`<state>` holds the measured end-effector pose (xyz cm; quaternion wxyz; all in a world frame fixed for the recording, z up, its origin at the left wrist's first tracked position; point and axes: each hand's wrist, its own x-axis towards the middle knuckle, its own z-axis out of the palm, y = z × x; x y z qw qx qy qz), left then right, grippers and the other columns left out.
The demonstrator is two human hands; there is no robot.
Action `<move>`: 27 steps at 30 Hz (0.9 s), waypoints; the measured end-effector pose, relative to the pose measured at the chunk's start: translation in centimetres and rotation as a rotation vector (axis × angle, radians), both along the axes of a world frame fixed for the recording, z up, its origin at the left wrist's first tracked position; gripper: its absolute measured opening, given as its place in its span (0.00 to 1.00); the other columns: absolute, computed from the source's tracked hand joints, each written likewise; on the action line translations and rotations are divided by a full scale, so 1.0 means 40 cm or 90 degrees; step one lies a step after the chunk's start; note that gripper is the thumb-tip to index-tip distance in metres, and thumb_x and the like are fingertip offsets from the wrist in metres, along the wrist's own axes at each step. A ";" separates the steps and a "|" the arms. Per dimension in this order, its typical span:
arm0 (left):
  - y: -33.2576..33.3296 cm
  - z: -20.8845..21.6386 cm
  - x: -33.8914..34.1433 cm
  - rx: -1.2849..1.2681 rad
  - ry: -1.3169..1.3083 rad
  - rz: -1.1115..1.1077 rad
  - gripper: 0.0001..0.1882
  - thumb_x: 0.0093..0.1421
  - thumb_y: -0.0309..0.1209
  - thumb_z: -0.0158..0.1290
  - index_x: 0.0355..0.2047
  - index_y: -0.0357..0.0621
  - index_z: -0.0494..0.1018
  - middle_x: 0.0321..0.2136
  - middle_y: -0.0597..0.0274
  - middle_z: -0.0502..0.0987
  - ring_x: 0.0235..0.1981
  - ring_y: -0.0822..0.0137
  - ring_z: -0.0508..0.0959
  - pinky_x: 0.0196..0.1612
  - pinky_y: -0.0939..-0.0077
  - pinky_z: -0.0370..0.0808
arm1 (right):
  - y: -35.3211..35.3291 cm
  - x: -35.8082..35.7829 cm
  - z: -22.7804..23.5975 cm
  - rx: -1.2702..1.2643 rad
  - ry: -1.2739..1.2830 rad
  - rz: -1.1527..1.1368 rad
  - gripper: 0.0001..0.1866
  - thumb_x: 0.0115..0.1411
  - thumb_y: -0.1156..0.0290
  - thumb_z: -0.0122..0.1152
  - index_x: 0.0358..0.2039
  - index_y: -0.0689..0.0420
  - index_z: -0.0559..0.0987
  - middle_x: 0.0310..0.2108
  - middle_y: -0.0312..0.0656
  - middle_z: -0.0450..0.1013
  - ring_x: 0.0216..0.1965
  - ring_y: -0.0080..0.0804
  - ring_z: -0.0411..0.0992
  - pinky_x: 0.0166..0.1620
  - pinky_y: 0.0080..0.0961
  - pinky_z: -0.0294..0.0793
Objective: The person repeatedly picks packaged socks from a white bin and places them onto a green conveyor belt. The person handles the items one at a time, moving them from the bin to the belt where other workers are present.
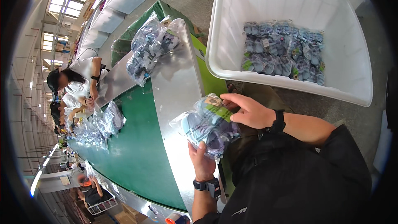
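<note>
Footwear, pale blue and purple, in a clear plastic bag (209, 135), as seen in the head view: I hold it in front of my body, at the near edge of the metal desk (182, 74). My left hand (202, 164) is closed on the lower side, thumb bent over the film and fingers partly hidden beneath, probably because so loose a package would sag without support. My right hand (253, 113) lies half closed at the upper right corner, index finger and thumb parted about the green-and-brown card label (216, 107); whether it pinches or merely steadies the card, I cannot tell. The label faces upward, presumably where I can see it best. Beyond my right hand, the white plastic bin (352, 58) contains bagged shoes (286, 52) set in close rows, an arrangement that likely saves room. A looser pile of bags (149, 49) occupies the desk's far end. More bags (99, 122) lie along the green belt (141, 149), near a co-worker in white (85, 70).
</note>
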<state>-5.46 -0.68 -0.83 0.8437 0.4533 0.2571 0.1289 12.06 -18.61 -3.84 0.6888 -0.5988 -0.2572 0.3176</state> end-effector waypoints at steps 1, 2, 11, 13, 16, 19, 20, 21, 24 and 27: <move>-0.007 0.003 0.003 0.022 0.004 0.011 0.41 0.63 0.30 0.64 0.71 0.36 0.56 0.62 0.51 0.71 0.62 0.56 0.74 0.66 0.57 0.72 | -0.002 0.006 0.010 0.004 0.050 -0.004 0.38 0.61 0.70 0.65 0.69 0.67 0.64 0.55 0.54 0.75 0.56 0.39 0.75 0.55 0.34 0.77; -0.013 0.006 0.006 0.045 0.007 0.021 0.41 0.62 0.27 0.63 0.71 0.36 0.56 0.62 0.51 0.71 0.62 0.56 0.74 0.66 0.58 0.72 | -0.008 0.004 0.021 -0.003 0.025 -0.003 0.38 0.61 0.69 0.65 0.69 0.68 0.64 0.54 0.53 0.76 0.55 0.39 0.75 0.54 0.34 0.78; -0.042 0.018 -0.009 0.140 -0.017 -0.017 0.42 0.60 0.28 0.66 0.70 0.37 0.57 0.60 0.53 0.72 0.59 0.59 0.75 0.64 0.61 0.71 | -0.022 0.012 0.057 -0.096 -0.010 0.004 0.32 0.63 0.75 0.62 0.67 0.63 0.67 0.49 0.50 0.79 0.50 0.35 0.79 0.50 0.31 0.81; -0.041 0.027 -0.011 0.093 -0.012 -0.021 0.41 0.60 0.28 0.66 0.69 0.36 0.58 0.59 0.52 0.73 0.57 0.59 0.77 0.63 0.61 0.73 | -0.029 0.014 0.057 -0.085 -0.028 0.011 0.30 0.64 0.76 0.59 0.66 0.63 0.68 0.46 0.50 0.81 0.47 0.33 0.80 0.49 0.30 0.80; -0.045 0.041 -0.009 0.040 0.002 -0.014 0.38 0.61 0.29 0.65 0.67 0.36 0.59 0.58 0.51 0.74 0.55 0.59 0.78 0.60 0.62 0.76 | -0.034 0.018 0.057 -0.060 -0.074 -0.006 0.27 0.63 0.73 0.56 0.63 0.67 0.70 0.40 0.52 0.83 0.39 0.37 0.82 0.45 0.31 0.81; -0.049 0.053 0.001 0.003 0.005 -0.015 0.37 0.63 0.29 0.63 0.68 0.35 0.59 0.57 0.50 0.75 0.55 0.59 0.80 0.59 0.62 0.78 | -0.039 0.026 0.058 -0.089 -0.081 0.002 0.27 0.64 0.74 0.55 0.63 0.66 0.70 0.39 0.53 0.83 0.39 0.37 0.83 0.45 0.30 0.80; -0.051 0.056 0.004 -0.008 0.004 -0.013 0.37 0.63 0.29 0.62 0.68 0.35 0.59 0.57 0.50 0.75 0.55 0.58 0.80 0.59 0.62 0.78 | -0.038 0.028 0.058 -0.087 -0.079 -0.002 0.27 0.64 0.74 0.55 0.63 0.66 0.70 0.38 0.53 0.83 0.38 0.35 0.82 0.44 0.30 0.80; -0.052 0.058 0.008 -0.018 0.002 -0.012 0.37 0.63 0.29 0.62 0.69 0.35 0.59 0.57 0.50 0.75 0.55 0.58 0.80 0.59 0.62 0.78 | -0.040 0.029 0.059 -0.083 -0.090 -0.001 0.27 0.64 0.74 0.55 0.63 0.66 0.70 0.38 0.52 0.83 0.37 0.34 0.81 0.44 0.30 0.79; -0.055 0.065 0.019 -0.031 0.003 -0.018 0.37 0.64 0.30 0.61 0.69 0.35 0.59 0.58 0.49 0.75 0.55 0.58 0.80 0.59 0.61 0.78 | -0.047 0.034 0.061 -0.099 -0.067 0.015 0.27 0.65 0.76 0.54 0.65 0.65 0.69 0.38 0.48 0.82 0.36 0.28 0.78 0.43 0.27 0.78; -0.058 0.069 0.030 -0.045 0.000 -0.026 0.37 0.64 0.31 0.61 0.69 0.34 0.59 0.58 0.49 0.75 0.56 0.58 0.80 0.59 0.61 0.78 | -0.056 0.043 0.063 -0.129 -0.008 0.051 0.27 0.67 0.78 0.53 0.68 0.63 0.67 0.40 0.41 0.79 0.38 0.19 0.72 0.44 0.23 0.75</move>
